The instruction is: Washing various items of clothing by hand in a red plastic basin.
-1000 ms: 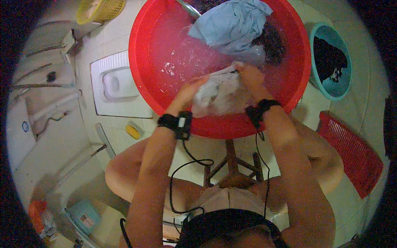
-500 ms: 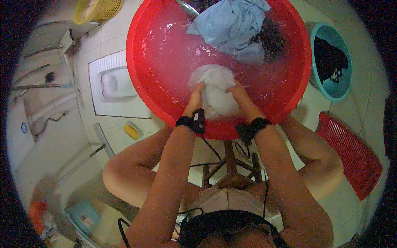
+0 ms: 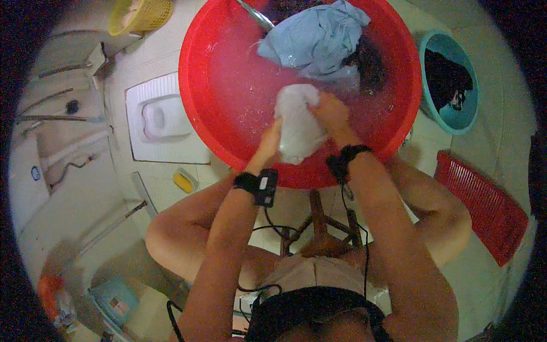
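A wet, bunched-up white cloth (image 3: 300,126) is between my hands, above the near part of a large red basin (image 3: 191,85) of cloudy water. My left hand (image 3: 270,143) presses on its left side, fingers partly hidden behind it. My right hand (image 3: 334,117) is closed round its upper right edge. Beyond my hands, a light blue garment (image 3: 313,37) lies in the water, with dark cloth (image 3: 373,62) beside and behind it. A shiny tube (image 3: 257,14) reaches into the basin from the far left.
At right stand a teal tub (image 3: 472,117) holding black clothes and a red washboard (image 3: 484,208). A squat toilet (image 3: 159,117), a yellow soap bar (image 3: 183,182) and a yellow basket (image 3: 151,17) are at left. Cables hang from both wrist straps near a wooden stool (image 3: 320,242).
The white cloth has been raised and gathered into a taller bundle. My right hand has moved up and inward over its edge. The left hand has dropped slightly along its side.
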Tool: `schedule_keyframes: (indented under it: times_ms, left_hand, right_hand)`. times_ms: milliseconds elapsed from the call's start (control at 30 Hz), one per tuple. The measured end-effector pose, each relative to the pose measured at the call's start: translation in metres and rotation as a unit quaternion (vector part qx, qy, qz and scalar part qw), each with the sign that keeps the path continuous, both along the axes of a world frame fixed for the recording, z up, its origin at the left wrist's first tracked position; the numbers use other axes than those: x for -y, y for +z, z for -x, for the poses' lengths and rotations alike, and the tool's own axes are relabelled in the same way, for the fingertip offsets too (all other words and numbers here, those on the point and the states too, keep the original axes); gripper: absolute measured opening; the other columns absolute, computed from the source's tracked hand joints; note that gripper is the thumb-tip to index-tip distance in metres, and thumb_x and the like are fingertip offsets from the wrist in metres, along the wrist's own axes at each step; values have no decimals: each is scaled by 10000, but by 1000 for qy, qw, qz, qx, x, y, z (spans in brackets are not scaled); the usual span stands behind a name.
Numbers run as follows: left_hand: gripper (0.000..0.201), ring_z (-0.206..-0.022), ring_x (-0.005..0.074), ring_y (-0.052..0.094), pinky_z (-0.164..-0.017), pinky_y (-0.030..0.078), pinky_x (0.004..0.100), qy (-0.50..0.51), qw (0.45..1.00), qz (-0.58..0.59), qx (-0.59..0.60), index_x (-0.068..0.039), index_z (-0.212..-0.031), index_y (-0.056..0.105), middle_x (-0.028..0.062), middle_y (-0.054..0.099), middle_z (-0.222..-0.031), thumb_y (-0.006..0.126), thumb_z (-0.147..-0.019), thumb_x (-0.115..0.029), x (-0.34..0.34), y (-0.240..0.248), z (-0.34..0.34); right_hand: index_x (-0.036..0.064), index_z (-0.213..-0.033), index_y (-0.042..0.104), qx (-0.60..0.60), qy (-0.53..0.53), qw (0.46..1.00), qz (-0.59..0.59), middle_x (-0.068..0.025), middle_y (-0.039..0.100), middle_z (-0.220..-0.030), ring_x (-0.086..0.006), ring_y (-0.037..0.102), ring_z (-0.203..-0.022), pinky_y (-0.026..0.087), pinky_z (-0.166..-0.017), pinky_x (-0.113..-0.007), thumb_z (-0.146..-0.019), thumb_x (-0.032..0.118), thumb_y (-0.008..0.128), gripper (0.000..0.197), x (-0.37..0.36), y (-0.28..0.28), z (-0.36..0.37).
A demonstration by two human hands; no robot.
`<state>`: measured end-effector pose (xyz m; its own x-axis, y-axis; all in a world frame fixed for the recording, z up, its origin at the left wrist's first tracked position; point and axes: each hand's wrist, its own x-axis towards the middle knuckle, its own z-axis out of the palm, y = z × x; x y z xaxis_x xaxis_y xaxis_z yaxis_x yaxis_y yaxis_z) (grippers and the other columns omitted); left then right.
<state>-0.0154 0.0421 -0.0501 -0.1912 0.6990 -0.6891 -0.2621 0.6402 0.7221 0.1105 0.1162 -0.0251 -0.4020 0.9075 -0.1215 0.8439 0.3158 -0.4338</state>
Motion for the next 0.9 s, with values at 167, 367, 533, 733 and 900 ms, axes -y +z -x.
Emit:
schedule_keyframes:
  times_ms: [167,367,533,733,900]
  left_hand:
    - [592,-963,297,501,-817,404,393,-58,990,-15,-125,-55,-1274,305,187,493,-1092,536,-799,-321,-4,3,50]
    - [687,-1195,438,201,-951,179,549,-337,760,22,-555,-96,-1313,267,213,234,-1311,504,-773,-449,34,-73,42]
    - [618,-1193,369,284,-983,144,521,-405,817,146,-384,-72,-1237,387,177,381,-1252,456,-782,-484,-30,-56,-30]
    - [483,-1002,253,488,-856,375,437,168,930,38,324,-30,-1157,446,130,524,-1069,480,-800,-352,-18,-19,16]
    - [456,-967,241,499,-816,399,407,177,919,60,348,-25,-1148,447,121,531,-1041,488,-794,-310,-9,8,7]
  right_hand:
    - [162,-1223,401,45,-148,983,94,-170,258,-1337,-411,302,-1177,378,-863,-491,-711,377,608,593,-22,-10,-44]
    - [106,-1228,387,211,111,961,-143,-217,267,-1319,-452,308,-1148,388,-852,-468,-732,345,587,586,35,-75,-22]
    - [67,-1099,524,-23,5,973,228,-172,501,-1118,-325,422,-1087,384,-851,-469,-721,238,565,417,-23,-111,-93]
    - [-13,-807,603,-295,112,936,156,-119,547,-999,-293,496,-963,392,-834,-373,-667,185,603,243,0,27,-31]
    - [16,-749,605,-320,150,934,42,-93,544,-899,-290,500,-871,407,-757,-375,-613,201,667,238,26,90,-4]
